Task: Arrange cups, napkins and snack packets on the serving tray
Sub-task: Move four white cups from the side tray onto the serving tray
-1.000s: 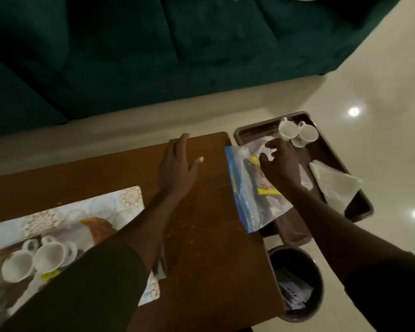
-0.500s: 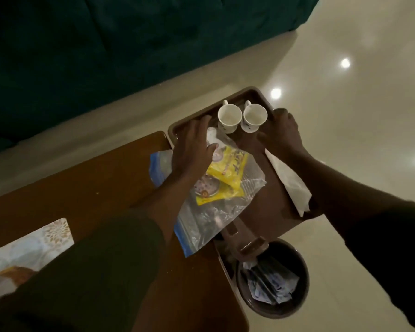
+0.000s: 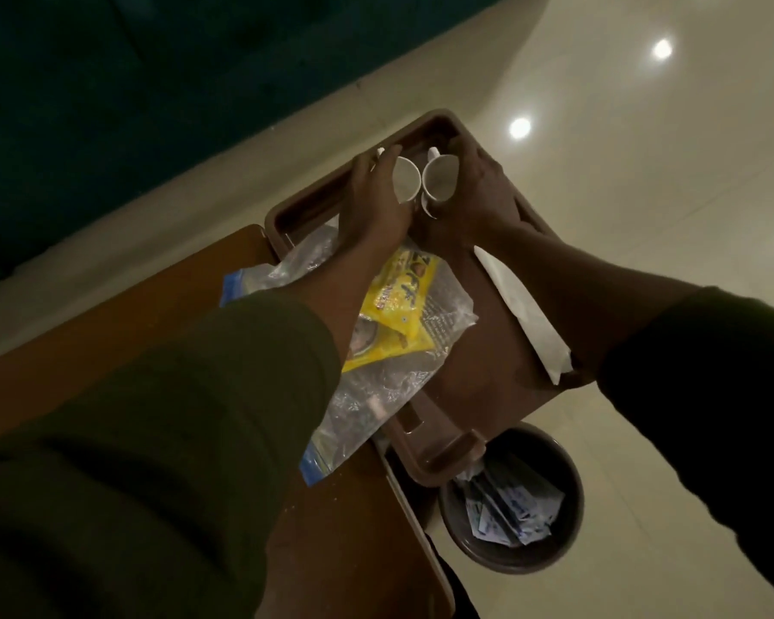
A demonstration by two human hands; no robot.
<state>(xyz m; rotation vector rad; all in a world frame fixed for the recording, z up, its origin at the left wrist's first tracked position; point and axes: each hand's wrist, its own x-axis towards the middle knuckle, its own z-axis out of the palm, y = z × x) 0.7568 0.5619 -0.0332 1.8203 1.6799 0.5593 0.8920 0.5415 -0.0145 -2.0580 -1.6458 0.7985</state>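
A brown serving tray point(image 3: 501, 350) juts over the table's right end. At its far end stand two white cups side by side. My left hand point(image 3: 372, 198) is wrapped round the left cup point(image 3: 405, 178). My right hand point(image 3: 474, 194) is wrapped round the right cup point(image 3: 439, 180). Both cups tilt with their mouths towards me. A clear zip bag point(image 3: 394, 364) holding a yellow snack packet point(image 3: 398, 314) lies half on the tray, half on the table, under my left forearm. A folded white napkin point(image 3: 523, 314) lies along the tray's right side.
The wooden table point(image 3: 121, 323) runs off to the left. A round bin point(image 3: 514, 498) with crumpled wrappers stands on the glossy floor below the tray's near end. A dark green sofa point(image 3: 153, 82) fills the top left.
My left hand left the zip bag and went to the left cup. My right hand closed round the right cup. Both cups tipped towards me. The camera moved closer to the tray.
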